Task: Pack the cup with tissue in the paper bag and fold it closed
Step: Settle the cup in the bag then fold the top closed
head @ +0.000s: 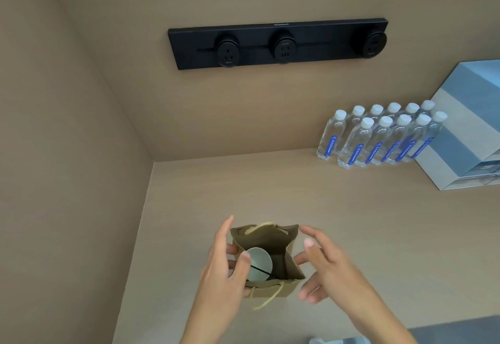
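Note:
A small brown paper bag (281, 288) with twine handles stands open on the counter near the front. Inside it, toward the left wall, lies a pale green cup (261, 262) tilted on its side with its mouth facing up at me. My left hand (226, 270) grips the bag's left rim, thumb reaching inside and touching the cup. My right hand (322, 265) is at the bag's right side, fingers spread, fingertips touching or nearly touching the right wall. No tissue is visible inside the bag.
Several water bottles (378, 138) stand in rows at the back right, beside a blue and white box (465, 132). A black socket strip (278, 43) hangs on the back wall. A side wall (67, 181) closes the left. A pale object (338, 340) shows at the bottom edge.

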Demonstrator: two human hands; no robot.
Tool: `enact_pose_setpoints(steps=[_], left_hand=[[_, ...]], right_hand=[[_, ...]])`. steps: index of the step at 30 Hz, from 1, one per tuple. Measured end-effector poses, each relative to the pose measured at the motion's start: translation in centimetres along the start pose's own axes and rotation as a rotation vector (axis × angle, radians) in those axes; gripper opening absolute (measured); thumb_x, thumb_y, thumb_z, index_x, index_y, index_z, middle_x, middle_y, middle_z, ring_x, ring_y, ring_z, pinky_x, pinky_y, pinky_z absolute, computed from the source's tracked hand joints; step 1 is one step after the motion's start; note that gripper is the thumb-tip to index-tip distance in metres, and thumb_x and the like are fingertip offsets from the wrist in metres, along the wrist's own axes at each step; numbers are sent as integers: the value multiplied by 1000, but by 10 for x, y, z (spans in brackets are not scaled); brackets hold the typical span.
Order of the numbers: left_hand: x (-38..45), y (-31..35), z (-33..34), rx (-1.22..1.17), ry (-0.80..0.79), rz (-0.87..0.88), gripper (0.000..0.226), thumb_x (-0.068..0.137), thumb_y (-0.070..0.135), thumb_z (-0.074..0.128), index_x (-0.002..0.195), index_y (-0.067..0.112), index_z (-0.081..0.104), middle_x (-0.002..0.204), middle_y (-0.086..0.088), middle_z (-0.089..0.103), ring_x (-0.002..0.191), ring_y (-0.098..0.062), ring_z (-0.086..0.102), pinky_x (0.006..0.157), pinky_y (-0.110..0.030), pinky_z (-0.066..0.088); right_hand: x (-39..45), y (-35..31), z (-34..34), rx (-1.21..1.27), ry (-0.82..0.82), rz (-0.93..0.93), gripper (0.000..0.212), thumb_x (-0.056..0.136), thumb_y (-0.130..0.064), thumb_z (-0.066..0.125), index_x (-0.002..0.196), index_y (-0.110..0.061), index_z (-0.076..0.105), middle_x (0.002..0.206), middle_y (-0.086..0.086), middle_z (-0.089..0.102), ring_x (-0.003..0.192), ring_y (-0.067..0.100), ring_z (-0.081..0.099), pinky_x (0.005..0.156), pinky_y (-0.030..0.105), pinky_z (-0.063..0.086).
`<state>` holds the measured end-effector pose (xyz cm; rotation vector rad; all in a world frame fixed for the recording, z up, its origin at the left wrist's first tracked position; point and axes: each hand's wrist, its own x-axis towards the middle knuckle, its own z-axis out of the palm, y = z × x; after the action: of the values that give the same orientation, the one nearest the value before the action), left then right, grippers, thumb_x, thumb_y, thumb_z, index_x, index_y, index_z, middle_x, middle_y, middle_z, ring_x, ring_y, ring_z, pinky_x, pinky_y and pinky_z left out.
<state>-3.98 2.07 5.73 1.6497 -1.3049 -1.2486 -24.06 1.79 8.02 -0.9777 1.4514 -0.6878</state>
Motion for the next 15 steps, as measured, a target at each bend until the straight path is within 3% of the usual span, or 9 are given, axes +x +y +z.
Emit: enact_pose_setpoints(steps=[4,7,9,12,15], left_hand=[[2,-3,3,-79,-1,-50,38,97,41,44,129,59,41,104,2,60,87,6,62,53,-11,54],[7,-11,7,-245,32,-142,27,101,35,40,114,35,63,109,-7,66,94,-9,67,61,-24,60],[11,-17,11,-367,96,-217,32,101,28,42,94,19,73,99,-15,70,86,-16,71,65,-26,60],[13,-25,15,-421,164,-244,30,94,14,56,70,9,73,87,-12,73,78,-17,71,67,-22,58],[14,-38,16,-250,234,-189,24,78,2,73,57,12,69,90,-15,67,74,-21,65,71,-28,50]], right_hand=[[6,2,13,125,36,3,26,99,-40,41,124,-43,50,102,11,61,59,26,70,59,34,61],[15,3,15,157,90,18,35,100,-40,40,115,-20,63,96,11,65,61,24,69,64,36,62],[23,6,17,197,103,36,41,100,-39,42,101,-6,68,90,12,68,64,24,69,66,35,62],[31,14,18,172,102,-18,35,96,-32,55,83,-2,66,84,13,66,68,16,68,66,27,59],[37,27,17,28,122,-104,11,86,-14,69,77,-9,65,82,6,63,73,18,59,64,25,48]])
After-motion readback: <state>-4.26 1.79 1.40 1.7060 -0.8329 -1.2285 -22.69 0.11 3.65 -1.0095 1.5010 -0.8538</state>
